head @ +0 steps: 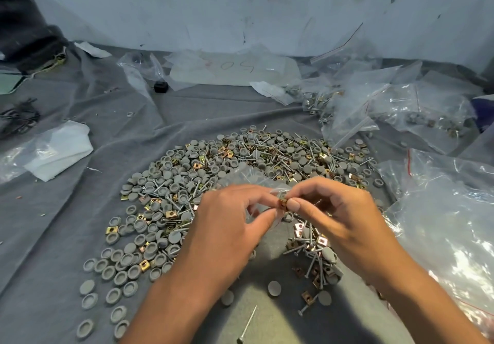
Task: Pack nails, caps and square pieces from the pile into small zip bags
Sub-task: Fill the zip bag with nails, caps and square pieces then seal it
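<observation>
Just above the pile (240, 183) of grey caps, nails and brass squares, left hand (230, 226) pinching small zip bag (250, 180), right hand (336, 210) pinching square piece (282, 204) at its mouth, beyond the pile a plastic sheet (235, 69) marked "50".

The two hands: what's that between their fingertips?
In the head view, a small brass square piece sits between the left hand and right hand, at the mouth of a clear zip bag.
</observation>
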The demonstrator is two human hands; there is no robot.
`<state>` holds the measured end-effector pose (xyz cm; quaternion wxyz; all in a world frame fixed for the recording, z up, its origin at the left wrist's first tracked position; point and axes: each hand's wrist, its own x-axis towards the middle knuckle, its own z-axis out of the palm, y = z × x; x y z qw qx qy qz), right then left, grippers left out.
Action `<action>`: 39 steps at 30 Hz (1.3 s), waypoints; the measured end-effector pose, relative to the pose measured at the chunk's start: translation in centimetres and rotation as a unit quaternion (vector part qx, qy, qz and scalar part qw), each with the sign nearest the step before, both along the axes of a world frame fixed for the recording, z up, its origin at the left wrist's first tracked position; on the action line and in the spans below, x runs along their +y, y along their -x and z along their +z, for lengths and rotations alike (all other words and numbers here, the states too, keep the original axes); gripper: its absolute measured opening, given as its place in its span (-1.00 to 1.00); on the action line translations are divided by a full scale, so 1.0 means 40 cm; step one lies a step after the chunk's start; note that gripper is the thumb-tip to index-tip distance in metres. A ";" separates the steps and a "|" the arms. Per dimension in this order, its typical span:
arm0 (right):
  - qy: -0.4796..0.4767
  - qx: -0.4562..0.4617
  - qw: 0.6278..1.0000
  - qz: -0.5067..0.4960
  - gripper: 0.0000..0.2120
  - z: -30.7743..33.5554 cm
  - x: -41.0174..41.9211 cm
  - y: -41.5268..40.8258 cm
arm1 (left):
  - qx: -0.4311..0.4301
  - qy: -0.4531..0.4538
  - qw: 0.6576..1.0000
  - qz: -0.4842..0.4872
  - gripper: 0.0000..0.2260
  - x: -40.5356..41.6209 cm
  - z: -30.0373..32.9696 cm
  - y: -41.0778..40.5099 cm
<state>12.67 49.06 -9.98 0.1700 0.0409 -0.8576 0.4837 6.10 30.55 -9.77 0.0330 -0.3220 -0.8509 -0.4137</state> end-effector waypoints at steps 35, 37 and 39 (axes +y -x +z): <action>-0.449 -0.186 0.874 -0.016 -0.82 -0.036 0.023 -0.007 | 0.022 0.072 0.997 0.028 -0.65 0.014 0.000 -0.016; -0.438 -0.188 0.879 0.005 -0.81 -0.034 0.022 -0.007 | 0.021 0.072 0.997 0.029 -0.65 0.012 0.000 -0.015; -0.436 -0.189 0.880 0.021 -0.77 -0.037 0.021 -0.008 | 0.021 0.071 0.997 0.031 -0.66 0.011 0.000 -0.014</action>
